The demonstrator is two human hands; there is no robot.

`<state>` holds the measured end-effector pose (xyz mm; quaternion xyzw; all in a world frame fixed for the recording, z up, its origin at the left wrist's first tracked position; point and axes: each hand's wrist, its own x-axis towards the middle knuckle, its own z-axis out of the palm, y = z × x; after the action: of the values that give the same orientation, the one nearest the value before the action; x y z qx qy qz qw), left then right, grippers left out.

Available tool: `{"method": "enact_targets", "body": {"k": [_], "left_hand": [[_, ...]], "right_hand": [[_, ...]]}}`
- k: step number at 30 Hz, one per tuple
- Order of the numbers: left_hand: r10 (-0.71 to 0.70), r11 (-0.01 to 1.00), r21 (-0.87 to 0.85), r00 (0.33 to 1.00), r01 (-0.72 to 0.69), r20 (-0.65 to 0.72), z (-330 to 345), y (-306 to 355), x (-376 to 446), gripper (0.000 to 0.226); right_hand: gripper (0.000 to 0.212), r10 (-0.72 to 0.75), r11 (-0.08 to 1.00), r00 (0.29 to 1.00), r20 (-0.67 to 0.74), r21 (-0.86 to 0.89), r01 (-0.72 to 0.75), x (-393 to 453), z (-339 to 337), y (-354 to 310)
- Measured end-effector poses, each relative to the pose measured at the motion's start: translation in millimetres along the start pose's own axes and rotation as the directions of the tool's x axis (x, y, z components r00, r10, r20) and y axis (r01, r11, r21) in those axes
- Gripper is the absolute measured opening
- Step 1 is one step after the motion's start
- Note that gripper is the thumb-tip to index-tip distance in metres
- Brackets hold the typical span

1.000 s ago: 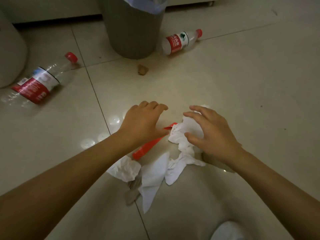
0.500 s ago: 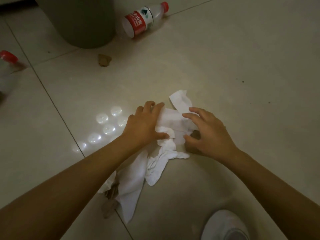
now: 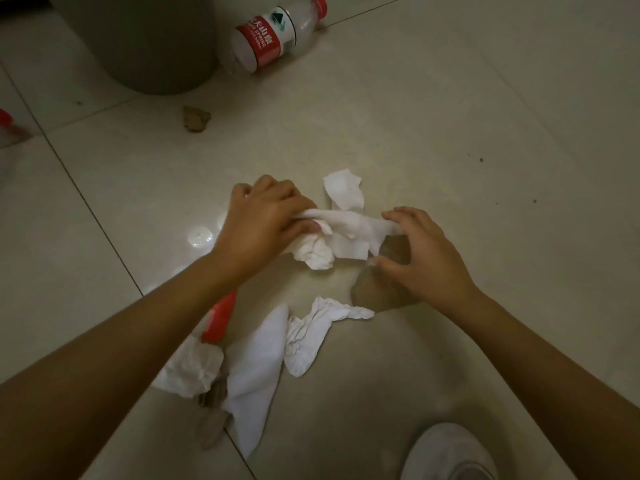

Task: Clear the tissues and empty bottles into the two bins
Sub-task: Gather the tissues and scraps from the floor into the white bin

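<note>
My left hand (image 3: 266, 223) is closed on a bunch of white tissues (image 3: 346, 233) just above the floor. My right hand (image 3: 419, 258) pinches the other end of that bunch between thumb and fingers. A brown tissue (image 3: 374, 289) lies under my right hand. More white tissues (image 3: 301, 337) lie on the floor nearer to me, one of them (image 3: 190, 368) under my left forearm. An empty bottle (image 3: 273, 32) with a red label and red cap lies beside the grey bin (image 3: 145, 39) at the top. The red cap of a second bottle (image 3: 5, 117) shows at the left edge.
A small brown scrap (image 3: 195, 118) lies on the tiled floor in front of the bin. A red object (image 3: 220, 317) sticks out from under my left forearm. A white shoe (image 3: 450, 452) is at the bottom right.
Both hands have gathered and lifted a bunch of white tissues, splitting it from the tissues nearer me. The view has shifted closer to the bin; the left bottle has slid almost out of view.
</note>
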<state>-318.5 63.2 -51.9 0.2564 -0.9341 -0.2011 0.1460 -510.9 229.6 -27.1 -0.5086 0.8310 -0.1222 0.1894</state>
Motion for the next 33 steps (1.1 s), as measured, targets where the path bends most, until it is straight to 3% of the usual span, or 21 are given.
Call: {"method": "enact_targets", "body": {"k": [7,12,16,18,22,25,28,30,33], "left_hand": [[-0.026,0.993,-0.117,0.999,0.023,-0.026,-38,-35,-19,0.041],[-0.160,0.967,-0.218,0.982,0.136,-0.098,-56,-58,-30,0.042],[-0.291,0.920,-0.307,0.950,0.246,-0.111,-58,-63,-37,0.023],[-0.320,0.899,-0.344,0.942,0.270,-0.096,-54,-60,-38,0.020],[-0.259,0.917,-0.328,0.965,0.230,-0.048,-45,-53,-37,0.042],[-0.204,0.930,-0.316,0.978,0.186,-0.027,-41,-48,-36,0.044],[-0.210,0.921,-0.338,0.978,0.192,-0.016,-35,-46,-35,0.043],[-0.229,0.908,-0.366,0.973,0.207,-0.017,-31,-42,-34,0.044],[-0.235,0.896,-0.388,0.972,0.216,-0.002,-22,-31,-32,0.045]], "right_hand": [[0.093,-0.007,0.996,0.979,0.204,0.084,-0.010,17,18,-13],[0.124,-0.100,0.963,0.924,0.369,-0.198,0.183,41,8,-19],[0.125,-0.180,0.850,0.894,0.410,-0.392,0.351,62,-4,-23],[0.121,-0.158,0.840,0.871,0.466,-0.401,0.367,67,-2,-29],[0.108,-0.103,0.874,0.851,0.514,-0.362,0.325,75,12,-36],[0.078,-0.160,0.904,0.891,0.424,-0.300,0.305,76,16,-41],[0.036,-0.247,0.871,0.869,0.428,-0.295,0.393,71,12,-45],[0.022,-0.278,0.870,0.869,0.409,-0.278,0.408,66,8,-42],[0.014,-0.356,0.887,0.899,0.254,-0.213,0.411,59,2,-28]]}}
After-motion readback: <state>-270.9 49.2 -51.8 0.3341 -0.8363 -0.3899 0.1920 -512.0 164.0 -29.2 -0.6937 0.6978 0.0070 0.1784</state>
